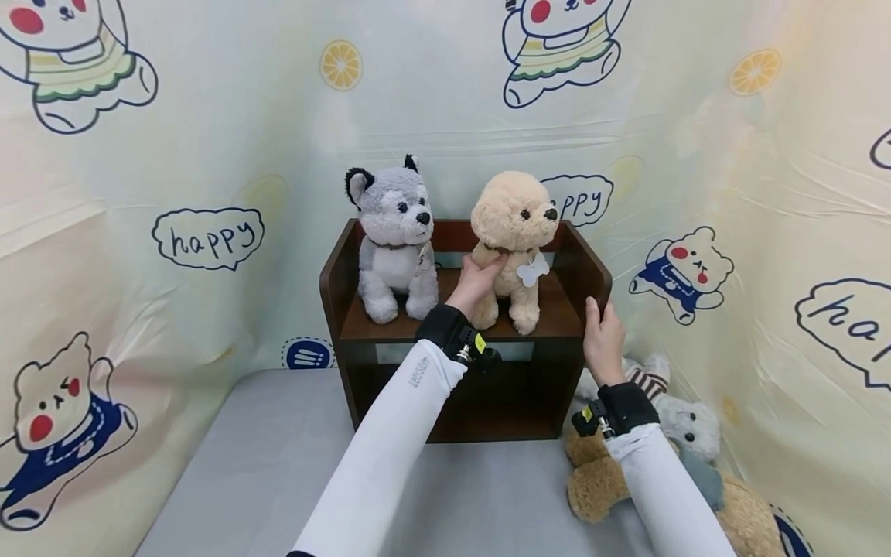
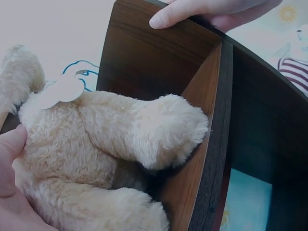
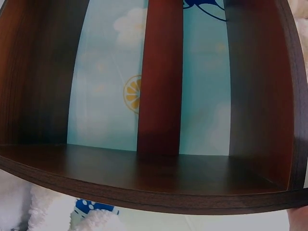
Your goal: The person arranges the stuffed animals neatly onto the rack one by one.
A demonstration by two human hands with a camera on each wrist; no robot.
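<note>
white sleeve (image 1: 390,441) up front, then the left hand (image 1: 477,280), which is clearly the nearer one: it's got the cream plush dog (image 1: 515,228) by the side, though some fingers are hidden. dog sits upright, long axis vertical, just right of that hand on the brown shelf (image 1: 585,271). forearm angles up and rightward, while the right hand (image 1: 604,344) grips the shelf's side further right.

A grey table (image 1: 292,449) carries a brown shelf (image 1: 554,307) and stuffed toys (image 1: 595,481); a grey toy dog (image 1: 392,213) and cream toy dog (image 1: 513,213) sit on the shelf.
</note>
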